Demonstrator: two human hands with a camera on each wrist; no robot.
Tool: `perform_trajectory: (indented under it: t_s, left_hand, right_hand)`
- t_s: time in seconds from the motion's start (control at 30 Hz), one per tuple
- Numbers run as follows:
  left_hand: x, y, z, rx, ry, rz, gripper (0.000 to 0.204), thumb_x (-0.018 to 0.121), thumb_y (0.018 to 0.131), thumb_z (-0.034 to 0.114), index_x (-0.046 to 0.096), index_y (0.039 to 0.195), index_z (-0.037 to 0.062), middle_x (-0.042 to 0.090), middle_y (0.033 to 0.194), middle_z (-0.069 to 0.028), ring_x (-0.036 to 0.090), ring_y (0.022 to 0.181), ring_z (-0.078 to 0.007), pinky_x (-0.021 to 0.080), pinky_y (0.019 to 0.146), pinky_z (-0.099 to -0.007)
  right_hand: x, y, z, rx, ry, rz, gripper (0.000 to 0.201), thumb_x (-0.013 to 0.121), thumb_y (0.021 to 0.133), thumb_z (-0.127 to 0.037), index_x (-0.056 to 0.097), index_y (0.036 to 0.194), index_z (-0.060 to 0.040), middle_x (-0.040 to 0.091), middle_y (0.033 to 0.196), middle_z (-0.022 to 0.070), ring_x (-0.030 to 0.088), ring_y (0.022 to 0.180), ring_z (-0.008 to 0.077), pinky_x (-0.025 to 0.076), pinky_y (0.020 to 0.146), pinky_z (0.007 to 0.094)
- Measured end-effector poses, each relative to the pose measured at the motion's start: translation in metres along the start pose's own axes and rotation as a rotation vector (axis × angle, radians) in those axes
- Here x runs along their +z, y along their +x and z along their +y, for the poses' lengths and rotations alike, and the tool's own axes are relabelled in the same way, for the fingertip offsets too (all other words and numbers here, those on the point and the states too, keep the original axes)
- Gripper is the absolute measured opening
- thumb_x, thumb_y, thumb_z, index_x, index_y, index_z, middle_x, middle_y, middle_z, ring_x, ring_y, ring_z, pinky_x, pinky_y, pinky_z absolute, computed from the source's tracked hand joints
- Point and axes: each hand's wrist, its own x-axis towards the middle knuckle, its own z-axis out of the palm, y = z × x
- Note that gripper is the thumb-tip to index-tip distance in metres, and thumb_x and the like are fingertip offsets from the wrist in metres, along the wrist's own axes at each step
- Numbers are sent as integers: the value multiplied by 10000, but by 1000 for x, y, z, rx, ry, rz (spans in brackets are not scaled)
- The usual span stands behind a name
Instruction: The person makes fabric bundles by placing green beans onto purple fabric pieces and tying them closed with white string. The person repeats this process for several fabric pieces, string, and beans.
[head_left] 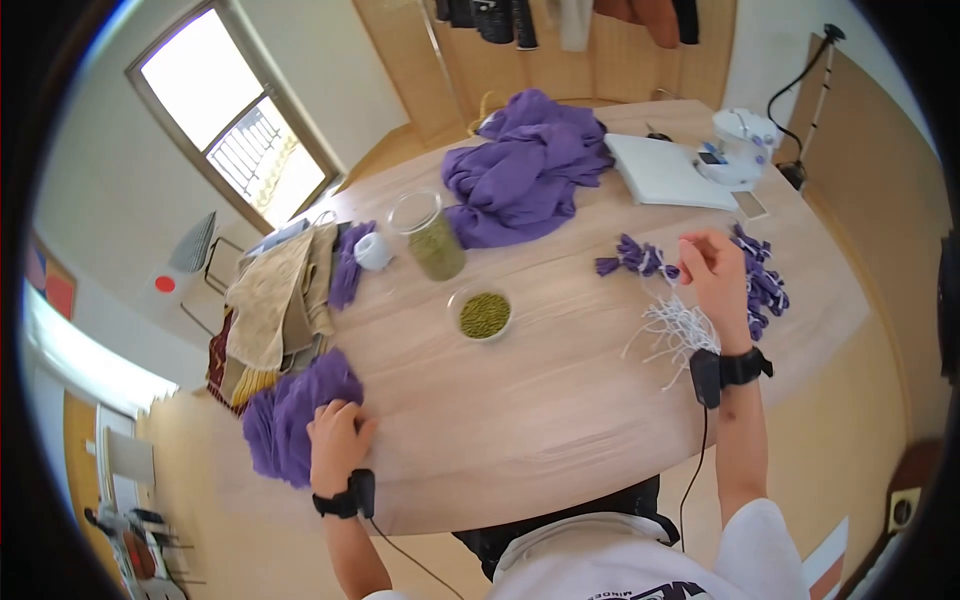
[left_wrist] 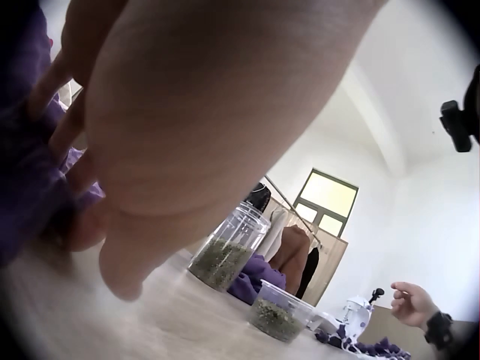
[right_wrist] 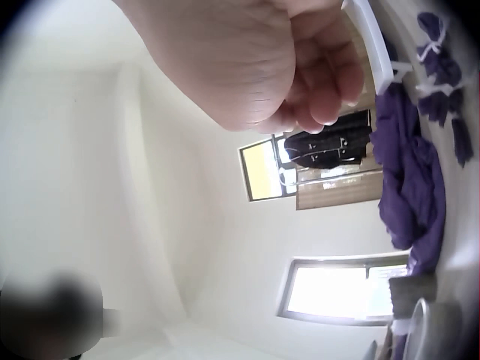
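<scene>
At the lower left of the table, my left hand (head_left: 338, 440) rests on the edge of a bunched purple cloth (head_left: 290, 425). In the left wrist view its fingers reach against the cloth, with the thumb (left_wrist: 124, 274) apart from them. My right hand (head_left: 712, 268) is raised over the right side of the table, its fingers loosely bent and nothing visible in them. Beside it lie a purple cloth bundle tied with white string (head_left: 640, 258) and several more tied bundles (head_left: 765, 285). A heap of loose white strings (head_left: 685, 335) lies by the right wrist.
A bowl of green beans (head_left: 485, 314) stands mid-table, near a clear jar (head_left: 436, 245) part-filled with green contents and a white thread ball (head_left: 373, 251). Behind lie a large purple cloth (head_left: 530, 170) and a white sewing machine (head_left: 738, 150). Folded fabrics (head_left: 270, 300) pile up at the left.
</scene>
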Motion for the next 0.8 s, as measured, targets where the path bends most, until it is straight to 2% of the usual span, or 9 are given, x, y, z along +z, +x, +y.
perform_trajectory:
  t_s: [0.1,0.2,0.3,0.33,0.43,0.47,0.63,0.73,0.8]
  left_hand:
    - [-9,4,10,39,-22,92,147,741,796,171,655,877,83,636,979,-66,571,966,-312,401,828,-417]
    - [-22,14,34,115,-184,149,166,732,810,150,643,920,62,643,1023,-82,577,977,-308,394,849,-403]
    - [-37,30,66,155,-334,174,168,726,823,141,639,927,43,652,1057,-103,589,981,-311,399,868,-396]
    - [-41,34,76,159,-374,183,165,724,826,139,639,924,37,656,1066,-110,593,980,-313,401,874,-393]
    - [-49,46,97,208,-444,252,151,719,832,134,642,910,31,665,1071,-125,607,960,-319,409,879,-391]
    - [-50,50,102,253,-468,320,142,725,822,114,640,894,26,673,1012,-132,622,878,-308,447,817,-384]
    - [-51,75,131,377,-586,373,152,733,809,79,635,905,15,671,940,-134,622,784,-279,486,716,-363]
    - [-49,88,156,407,-651,345,168,733,814,79,635,929,6,667,927,-134,629,783,-274,491,703,-361]
    - [-47,94,174,426,-720,320,192,732,818,82,640,968,5,672,935,-123,647,808,-256,497,721,-352]
  right_hand:
    - [-3,15,13,-115,-407,-78,195,705,875,-154,664,968,12,655,763,85,597,639,183,495,608,316]
    - [10,30,33,-294,-659,-248,297,760,788,-229,685,950,9,677,800,142,625,718,316,506,714,412]
    - [25,47,73,-460,-787,-331,330,769,747,-271,699,925,-2,675,783,174,619,806,391,481,776,470]
    - [27,54,76,-356,-872,-413,277,753,765,-247,706,889,-4,667,764,195,634,801,385,484,748,471]
    - [29,60,70,-221,-750,-288,242,728,794,-221,696,865,8,663,762,202,640,749,356,497,714,435]
    - [29,59,55,-192,-677,-254,234,719,807,-211,690,869,13,665,763,197,642,734,340,500,703,421]
    - [24,59,14,-127,-458,-122,195,682,875,-152,662,882,42,680,739,128,651,663,209,512,633,328]
    - [35,54,-10,40,-90,-188,183,679,911,-143,658,894,38,675,731,63,644,655,121,516,597,273]
    - [49,46,-30,61,42,-247,175,681,924,-146,660,902,27,671,738,38,634,651,90,515,585,248]
